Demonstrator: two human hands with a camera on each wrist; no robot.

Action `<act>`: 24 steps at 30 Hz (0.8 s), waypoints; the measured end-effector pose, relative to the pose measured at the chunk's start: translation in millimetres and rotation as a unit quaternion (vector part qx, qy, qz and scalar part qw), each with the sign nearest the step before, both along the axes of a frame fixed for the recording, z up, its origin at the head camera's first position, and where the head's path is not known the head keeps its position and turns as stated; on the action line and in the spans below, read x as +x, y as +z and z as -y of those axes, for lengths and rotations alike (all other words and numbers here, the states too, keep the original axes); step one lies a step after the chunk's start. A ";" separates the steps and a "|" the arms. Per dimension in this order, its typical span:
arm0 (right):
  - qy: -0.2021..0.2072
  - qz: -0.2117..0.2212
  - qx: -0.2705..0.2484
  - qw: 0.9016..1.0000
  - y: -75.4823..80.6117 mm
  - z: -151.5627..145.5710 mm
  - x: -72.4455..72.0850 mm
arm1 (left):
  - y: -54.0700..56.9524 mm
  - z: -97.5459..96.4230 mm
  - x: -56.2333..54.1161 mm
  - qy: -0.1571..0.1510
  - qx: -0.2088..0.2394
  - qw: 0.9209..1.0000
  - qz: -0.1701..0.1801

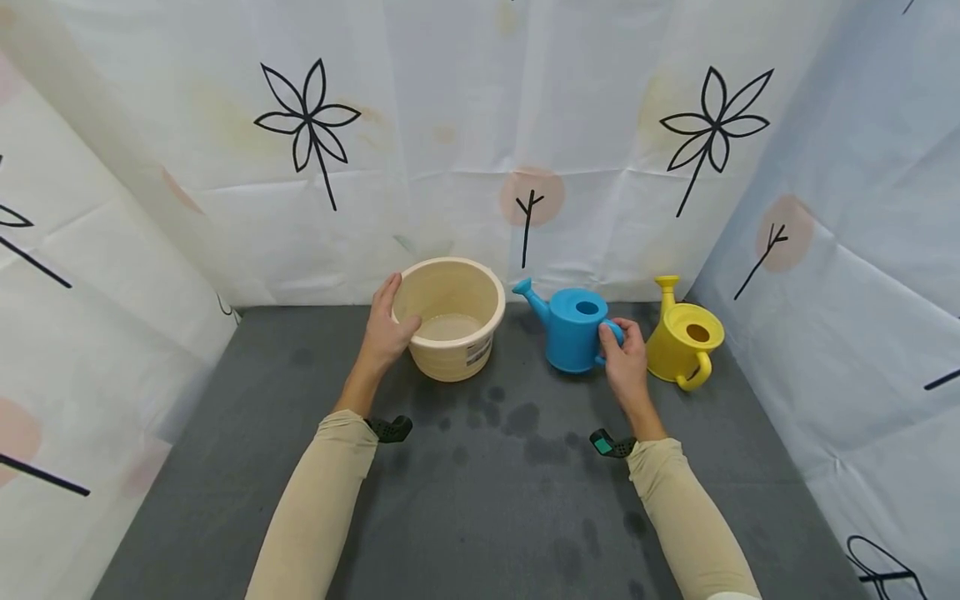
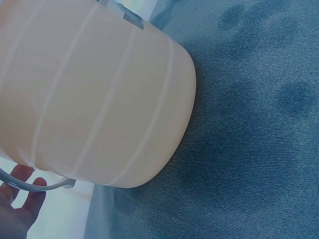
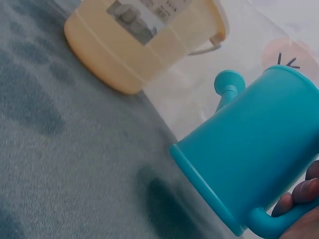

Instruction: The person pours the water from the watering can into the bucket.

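Observation:
A cream plastic bucket with a printed label stands near the back wall, left of centre. My left hand holds its left rim, thumb over the edge and fingers along the outside. In the left wrist view, those fingers are by the bucket's thin grey handle. To the right of the bucket is a blue watering can, its spout pointing left towards the bucket. My right hand grips the can's handle, with fingers curled round it in the right wrist view. The can's base is close over the cloth.
A yellow watering can stands just right of my right hand, near the right wall. Dark wet patches mark the grey cloth table. White printed sheets hang behind and on both sides.

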State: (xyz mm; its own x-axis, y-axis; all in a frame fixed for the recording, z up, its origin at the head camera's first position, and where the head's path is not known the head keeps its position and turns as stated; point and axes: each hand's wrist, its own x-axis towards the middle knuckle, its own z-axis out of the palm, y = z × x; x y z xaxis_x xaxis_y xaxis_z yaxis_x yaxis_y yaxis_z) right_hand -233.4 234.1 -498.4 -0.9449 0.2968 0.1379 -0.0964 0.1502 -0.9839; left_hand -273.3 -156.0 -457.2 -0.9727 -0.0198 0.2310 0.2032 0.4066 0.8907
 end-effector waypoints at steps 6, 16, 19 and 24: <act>0.012 -0.025 -0.020 0.999 11.5 1.6 -0.1 | 1.3 -0.1 0.3 0.001 -0.001 1.000 -0.001; 0.035 -0.089 -0.056 0.994 37.9 14.2 7.0 | 0.3 0.2 0.9 -0.001 0.009 1.000 0.001; 0.041 -0.102 -0.080 0.991 46.1 17.4 9.3 | 0.0 -0.3 -0.1 0.002 0.006 1.000 0.000; 0.052 -0.117 -0.101 0.987 58.6 22.9 13.6 | -0.2 -0.9 -1.0 -0.001 0.011 1.000 -0.001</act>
